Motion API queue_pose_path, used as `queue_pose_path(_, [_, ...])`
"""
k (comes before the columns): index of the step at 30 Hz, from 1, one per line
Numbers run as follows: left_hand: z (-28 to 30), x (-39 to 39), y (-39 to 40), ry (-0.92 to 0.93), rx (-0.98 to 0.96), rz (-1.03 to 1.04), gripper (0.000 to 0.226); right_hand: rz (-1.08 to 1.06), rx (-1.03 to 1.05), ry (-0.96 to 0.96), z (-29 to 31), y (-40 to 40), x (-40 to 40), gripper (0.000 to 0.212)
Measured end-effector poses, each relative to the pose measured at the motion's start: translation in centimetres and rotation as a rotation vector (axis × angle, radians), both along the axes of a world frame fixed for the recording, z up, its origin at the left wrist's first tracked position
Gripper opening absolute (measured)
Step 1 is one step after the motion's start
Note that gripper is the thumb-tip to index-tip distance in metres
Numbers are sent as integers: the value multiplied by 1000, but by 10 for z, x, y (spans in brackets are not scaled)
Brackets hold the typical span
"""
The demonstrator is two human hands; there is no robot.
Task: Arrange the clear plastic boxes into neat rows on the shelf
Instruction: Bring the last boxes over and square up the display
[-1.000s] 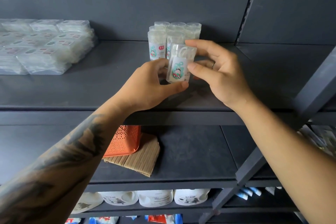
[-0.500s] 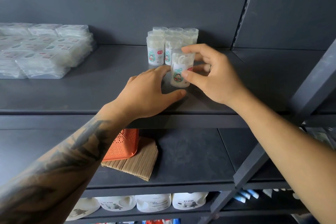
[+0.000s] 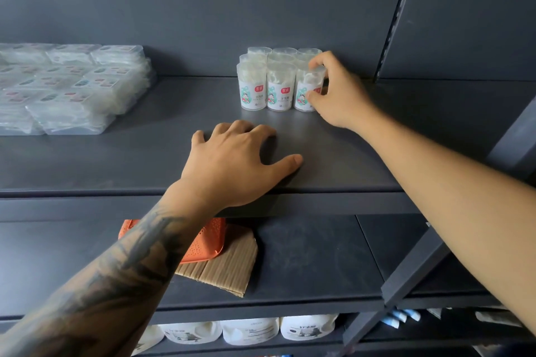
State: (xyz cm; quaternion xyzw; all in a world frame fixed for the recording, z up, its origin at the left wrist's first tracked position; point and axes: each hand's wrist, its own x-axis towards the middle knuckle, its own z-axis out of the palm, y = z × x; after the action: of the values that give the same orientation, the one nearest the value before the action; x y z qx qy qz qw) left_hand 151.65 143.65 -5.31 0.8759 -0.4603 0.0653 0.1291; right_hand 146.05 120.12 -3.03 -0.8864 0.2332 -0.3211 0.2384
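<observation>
Head view: my right hand point(image 3: 333, 93) has carried the clear box point(image 3: 308, 90) back to the shelf point(image 3: 145, 159), fingers clamped on it as third in the front row; left hand point(image 3: 235, 162) let go, now flat, fingers apart; that row looks complete

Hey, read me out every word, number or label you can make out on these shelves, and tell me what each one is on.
"30": bottom of the label on the front left clear box, and again on the front middle box.
Red badge and dark characters on those labels: too blurred to read.
Front right box: label partly hidden by the right hand.
Flat clear packs: print unreadable.
White jugs: print too small.
</observation>
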Motion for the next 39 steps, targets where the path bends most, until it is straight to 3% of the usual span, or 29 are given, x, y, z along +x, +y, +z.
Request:
queue_pose_path(14, [-3, -1, -2, -6, -15, 5, 71, -12, -41, 27, -13, -4, 5, 56])
queue_pose_path(22, [-2, 0, -2, -12, -14, 7, 73, -49, 53, 7, -15, 0, -4, 88])
queue_pose_path(26, [-5, 2, -1, -27, -8, 5, 73, -138, 21, 111, -18, 3, -20, 92])
queue_pose_path(33, [-12, 7, -2, -52, -7, -28, 72, -206, -72, 404, -20, 40, -68, 66])
queue_pose_path(39, [-15, -5, 7, -55, 5, -9, 67, -162, -192, 577, -24, 73, -111, 71])
